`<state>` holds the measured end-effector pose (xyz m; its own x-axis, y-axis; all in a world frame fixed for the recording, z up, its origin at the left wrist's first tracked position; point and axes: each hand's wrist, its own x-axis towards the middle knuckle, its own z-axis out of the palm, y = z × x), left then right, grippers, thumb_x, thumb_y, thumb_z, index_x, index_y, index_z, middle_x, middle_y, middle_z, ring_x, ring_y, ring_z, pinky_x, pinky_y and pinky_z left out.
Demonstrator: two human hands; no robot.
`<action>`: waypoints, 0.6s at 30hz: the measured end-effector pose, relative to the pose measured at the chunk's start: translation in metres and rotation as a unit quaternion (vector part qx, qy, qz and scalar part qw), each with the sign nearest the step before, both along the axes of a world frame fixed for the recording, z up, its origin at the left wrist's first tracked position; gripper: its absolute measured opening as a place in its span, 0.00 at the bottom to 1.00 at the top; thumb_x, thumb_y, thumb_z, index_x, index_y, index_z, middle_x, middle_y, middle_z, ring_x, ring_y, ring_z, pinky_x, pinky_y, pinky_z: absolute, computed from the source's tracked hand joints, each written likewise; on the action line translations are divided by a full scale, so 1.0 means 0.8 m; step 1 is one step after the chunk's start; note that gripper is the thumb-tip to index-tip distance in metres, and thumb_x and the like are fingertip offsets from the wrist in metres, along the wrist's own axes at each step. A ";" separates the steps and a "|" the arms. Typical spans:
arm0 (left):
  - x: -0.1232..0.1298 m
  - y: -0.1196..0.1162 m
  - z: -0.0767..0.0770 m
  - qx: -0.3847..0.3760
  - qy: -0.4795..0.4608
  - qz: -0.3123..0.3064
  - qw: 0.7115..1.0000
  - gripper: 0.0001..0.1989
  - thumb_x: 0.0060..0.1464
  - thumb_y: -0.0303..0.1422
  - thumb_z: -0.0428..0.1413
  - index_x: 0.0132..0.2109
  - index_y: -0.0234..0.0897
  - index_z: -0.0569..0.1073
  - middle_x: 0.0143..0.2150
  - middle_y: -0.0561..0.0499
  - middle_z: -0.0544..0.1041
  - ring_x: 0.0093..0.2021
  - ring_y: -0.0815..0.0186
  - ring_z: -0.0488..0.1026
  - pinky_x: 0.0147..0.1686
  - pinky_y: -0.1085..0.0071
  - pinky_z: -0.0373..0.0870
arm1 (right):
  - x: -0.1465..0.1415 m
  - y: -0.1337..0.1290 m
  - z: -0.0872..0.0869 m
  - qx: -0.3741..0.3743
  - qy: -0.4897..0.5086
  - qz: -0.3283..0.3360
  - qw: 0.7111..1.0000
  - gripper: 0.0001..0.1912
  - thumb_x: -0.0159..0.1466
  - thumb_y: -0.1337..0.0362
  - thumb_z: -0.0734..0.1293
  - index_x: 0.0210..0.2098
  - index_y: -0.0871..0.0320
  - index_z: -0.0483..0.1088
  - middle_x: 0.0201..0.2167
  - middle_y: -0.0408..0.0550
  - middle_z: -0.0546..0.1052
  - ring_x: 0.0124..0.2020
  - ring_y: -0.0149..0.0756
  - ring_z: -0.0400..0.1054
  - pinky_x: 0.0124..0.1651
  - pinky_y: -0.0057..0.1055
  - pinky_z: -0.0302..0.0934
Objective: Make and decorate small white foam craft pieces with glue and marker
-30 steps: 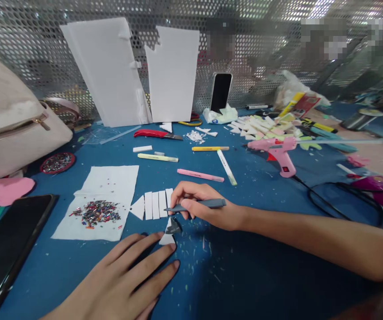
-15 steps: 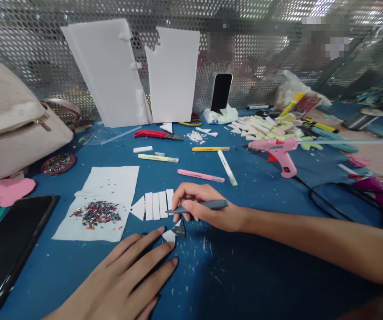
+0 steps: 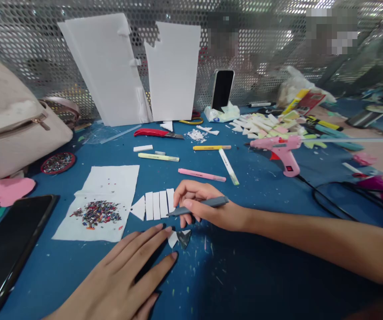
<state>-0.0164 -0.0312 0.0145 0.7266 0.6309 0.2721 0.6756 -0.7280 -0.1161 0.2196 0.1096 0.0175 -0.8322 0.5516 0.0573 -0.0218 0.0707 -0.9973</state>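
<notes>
My right hand is closed round a dark grey marker, its tip pointing left near the lower ends of several white strips. A white triangular piece lies at the left of these strips. My left hand rests palm down with its fingers spread. Its fingertips are by a small white piece, which adjoins a dark grey piece.
Beads lie on a white tissue, left. Behind are highlighters, a red knife and white boards. A pink glue gun and scraps are at right; a phone and bag at left.
The small white and dark grey pieces have shifted slightly right and down and turned. My left fingers have moved a little. The marker tip is slightly lower.
</notes>
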 end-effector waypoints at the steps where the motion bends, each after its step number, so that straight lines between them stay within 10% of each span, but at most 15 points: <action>1: 0.000 0.001 0.001 -0.004 -0.001 0.004 1.000 0.28 0.62 0.28 0.44 0.68 0.44 0.63 0.71 0.44 0.59 0.70 0.55 0.56 0.57 0.58 0.71 | 0.000 0.000 0.000 -0.003 0.002 -0.007 1.000 0.06 0.71 0.70 0.58 0.43 0.59 0.66 0.27 0.42 0.74 0.30 0.28 0.72 0.31 0.21 0.59; 18: 0.011 -0.001 0.020 -0.105 -0.026 0.040 0.993 0.28 0.61 0.25 0.46 0.68 0.44 0.63 0.72 0.47 0.58 0.67 0.54 0.62 0.60 0.52 0.68 | -0.004 0.002 0.003 0.001 -0.008 -0.043 0.999 0.06 0.67 0.72 0.59 0.40 0.60 0.67 0.22 0.39 0.72 0.24 0.26 0.67 0.28 0.22 0.59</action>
<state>-0.0078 -0.0321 0.0305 0.6597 0.7335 0.1639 0.7339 -0.6756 0.0696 0.2161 0.1110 0.0198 -0.7819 0.6216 0.0462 -0.0002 0.0738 -0.9973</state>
